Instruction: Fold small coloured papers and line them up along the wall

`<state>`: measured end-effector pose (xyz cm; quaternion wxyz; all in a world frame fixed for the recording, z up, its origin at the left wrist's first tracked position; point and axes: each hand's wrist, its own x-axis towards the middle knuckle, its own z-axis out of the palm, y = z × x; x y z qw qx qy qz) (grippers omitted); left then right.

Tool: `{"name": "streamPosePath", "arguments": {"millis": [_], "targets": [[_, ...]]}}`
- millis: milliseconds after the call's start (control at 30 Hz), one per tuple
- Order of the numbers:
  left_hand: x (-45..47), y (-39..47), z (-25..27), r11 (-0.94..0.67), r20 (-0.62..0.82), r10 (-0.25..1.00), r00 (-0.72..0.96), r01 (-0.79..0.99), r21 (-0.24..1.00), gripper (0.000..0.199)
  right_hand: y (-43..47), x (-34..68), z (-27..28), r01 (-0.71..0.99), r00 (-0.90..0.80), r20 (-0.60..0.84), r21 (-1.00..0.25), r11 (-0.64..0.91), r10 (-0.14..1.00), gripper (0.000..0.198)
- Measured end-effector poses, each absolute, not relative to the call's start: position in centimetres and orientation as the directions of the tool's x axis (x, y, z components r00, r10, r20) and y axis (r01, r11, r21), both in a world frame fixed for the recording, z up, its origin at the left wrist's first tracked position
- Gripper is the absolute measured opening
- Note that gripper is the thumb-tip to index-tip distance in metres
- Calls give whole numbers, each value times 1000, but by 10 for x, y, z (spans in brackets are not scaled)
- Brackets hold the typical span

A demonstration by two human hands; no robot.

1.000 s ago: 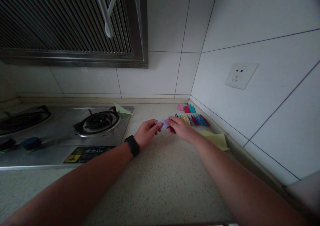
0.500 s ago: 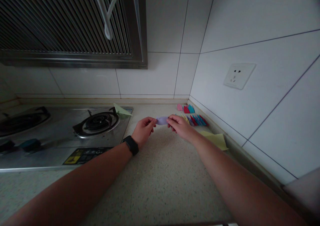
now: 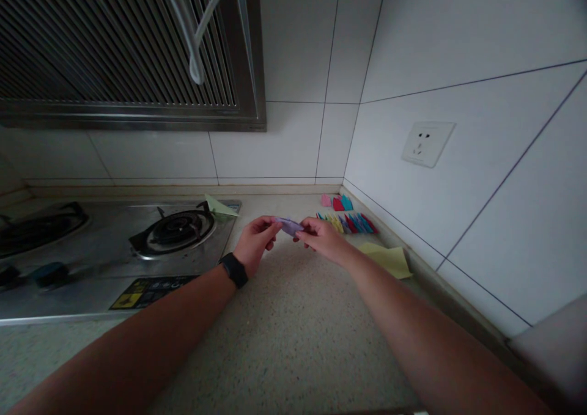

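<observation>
A small piece of folded purple paper (image 3: 288,226) is held above the counter, tilted down to the right. My left hand (image 3: 255,239), with a black watch on its wrist, pinches the paper's left end. The right end is pinched by my right hand (image 3: 323,238). Behind my right hand stands a row of folded colored papers (image 3: 353,223) in yellow, purple, red and blue. Farther back lie a pink, a red and a blue folded piece (image 3: 338,203). A yellow paper sheet (image 3: 387,259) lies partly behind my right forearm.
On the left is a steel gas stove (image 3: 105,268) with two burners; a pale green folded paper (image 3: 220,206) rests on its back right corner. A range hood (image 3: 137,118) hangs above. The speckled counter (image 3: 284,335) meets a tiled wall with a socket (image 3: 428,144) on the right.
The purple paper has tipped from about level, its right end now lower, and looks darker. Both hands still pinch its ends. The view has shifted slightly.
</observation>
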<state>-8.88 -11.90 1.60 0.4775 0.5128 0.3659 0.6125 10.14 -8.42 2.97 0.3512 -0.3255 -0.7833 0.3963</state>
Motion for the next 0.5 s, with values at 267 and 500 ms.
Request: {"name": "streamPosePath", "arguments": {"millis": [267, 500], "targets": [[-88, -116, 7, -256, 257, 965, 59, -16, 966, 29, -79, 96, 16, 250, -496, 362, -811, 529, 789, 20], [-113, -99, 48, -338, 346, 932, -111, 82, 938, 31, -87, 80, 5, 290, -125, 664, -686, 668, 737, 28]]}}
